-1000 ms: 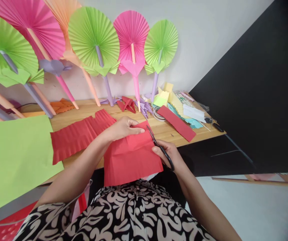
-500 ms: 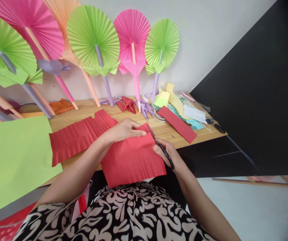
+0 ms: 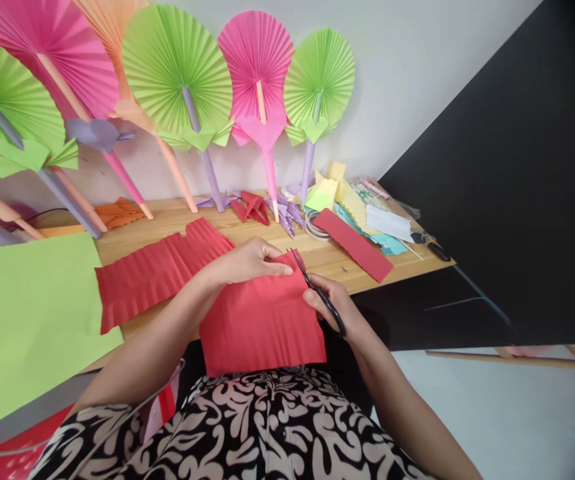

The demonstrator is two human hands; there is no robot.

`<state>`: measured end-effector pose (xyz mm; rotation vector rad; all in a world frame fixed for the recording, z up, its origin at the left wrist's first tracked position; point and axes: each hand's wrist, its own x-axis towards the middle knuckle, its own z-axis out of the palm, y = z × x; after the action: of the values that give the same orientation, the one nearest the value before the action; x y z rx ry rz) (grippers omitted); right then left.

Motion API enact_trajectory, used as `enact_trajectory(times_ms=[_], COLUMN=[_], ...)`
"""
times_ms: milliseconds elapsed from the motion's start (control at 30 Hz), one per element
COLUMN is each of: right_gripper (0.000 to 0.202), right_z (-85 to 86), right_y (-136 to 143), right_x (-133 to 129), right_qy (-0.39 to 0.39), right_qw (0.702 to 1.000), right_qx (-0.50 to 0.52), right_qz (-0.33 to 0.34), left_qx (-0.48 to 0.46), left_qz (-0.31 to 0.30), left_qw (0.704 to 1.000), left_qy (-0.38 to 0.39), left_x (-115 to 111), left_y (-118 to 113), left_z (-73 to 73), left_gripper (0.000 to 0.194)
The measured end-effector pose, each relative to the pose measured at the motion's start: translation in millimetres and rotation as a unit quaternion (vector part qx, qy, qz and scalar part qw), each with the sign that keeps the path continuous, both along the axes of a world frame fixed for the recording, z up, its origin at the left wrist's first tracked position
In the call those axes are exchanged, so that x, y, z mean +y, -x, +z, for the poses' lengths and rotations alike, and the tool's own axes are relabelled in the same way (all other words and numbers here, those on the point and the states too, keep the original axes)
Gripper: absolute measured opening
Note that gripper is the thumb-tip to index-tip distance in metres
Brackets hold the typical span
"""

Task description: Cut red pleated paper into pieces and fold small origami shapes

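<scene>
My left hand point(image 3: 253, 260) pinches the upper edge of a creased red paper sheet point(image 3: 262, 327), which hangs over the table's front edge above my lap. In my right hand point(image 3: 332, 300) are black-handled scissors point(image 3: 328, 305), their blades slightly parted at the sheet's top right corner, close to my left fingertips. Another creased red sheet point(image 3: 155, 273) lies flat on the table, partly behind my left hand and forearm.
A large green sheet point(image 3: 32, 313) covers the table's left side. Pleated paper fans on sticks, such as a pink one point(image 3: 256, 57), lean on the wall. A red strip point(image 3: 355, 243), a tape ring point(image 3: 316, 225) and paper scraps point(image 3: 325, 193) lie at the right.
The scissors' blades have parted a little and sit slightly further left at the sheet's edge. The lower edge of the held sheet has shifted slightly left. The view has moved a little.
</scene>
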<state>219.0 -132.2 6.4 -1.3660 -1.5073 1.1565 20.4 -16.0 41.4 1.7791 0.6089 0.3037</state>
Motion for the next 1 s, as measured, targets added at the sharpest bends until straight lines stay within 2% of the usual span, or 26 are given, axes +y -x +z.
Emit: enact_trajectory(times_ms=[167, 333, 500, 567, 633, 667, 767, 833, 900, 933, 1000], right_gripper=[0.064, 0.054, 0.057, 0.057, 0.058, 0.057, 0.051, 0.049, 0.049, 0.048, 0.049], right_z=[-0.2, -8.9, -22.8, -27.8, -32.4, -34.3, -38.6, -39.6, -39.1, -38.2, -35.5], right_y=[0, 1, -13, -26, -38, -43, -52, -53, -51, -50, -47], right_x=[0, -4, -15, -24, -34, -40, -56, -64, -70, -72, -75], right_qy=[0.014, 0.038, 0.067, 0.072, 0.064, 0.058, 0.038, 0.019, -0.001, -0.009, -0.020], right_qw=[1.000, 0.998, 0.990, 0.988, 0.992, 0.993, 0.980, 0.952, 0.928, 0.921, 0.913], right_qx=[0.016, 0.015, 0.045, 0.030, -0.005, -0.033, -0.176, -0.287, -0.357, -0.376, -0.400], right_qz=[-0.010, -0.040, -0.119, -0.132, -0.113, -0.096, -0.081, -0.102, -0.108, -0.101, -0.080], left_qx=[0.001, 0.014, 0.055, 0.100, 0.176, 0.218, 0.256, 0.250, 0.210, 0.172, 0.090], left_qz=[-0.003, -0.008, -0.009, 0.008, 0.046, 0.071, 0.130, 0.167, 0.180, 0.160, 0.071], left_qw=[1.000, 1.000, 0.998, 0.994, 0.976, 0.958, 0.926, 0.907, 0.881, 0.872, 0.880], left_qy=[0.004, 0.009, -0.006, -0.042, -0.121, -0.175, -0.245, -0.296, -0.383, -0.429, -0.460], left_x=[2, 1, 9, 20, 36, 44, 58, 50, 27, 12, -21], left_y=[-2, -2, -4, -8, -13, -16, -25, -31, -37, -40, -46], left_z=[-1.2, -2.9, -15.7, -25.0, -34.7, -38.9, -44.7, -41.2, -33.5, -29.3, -22.9], left_gripper=[0.036, 0.037, 0.038, 0.038, 0.039, 0.039, 0.028, 0.011, 0.029, 0.035, 0.031])
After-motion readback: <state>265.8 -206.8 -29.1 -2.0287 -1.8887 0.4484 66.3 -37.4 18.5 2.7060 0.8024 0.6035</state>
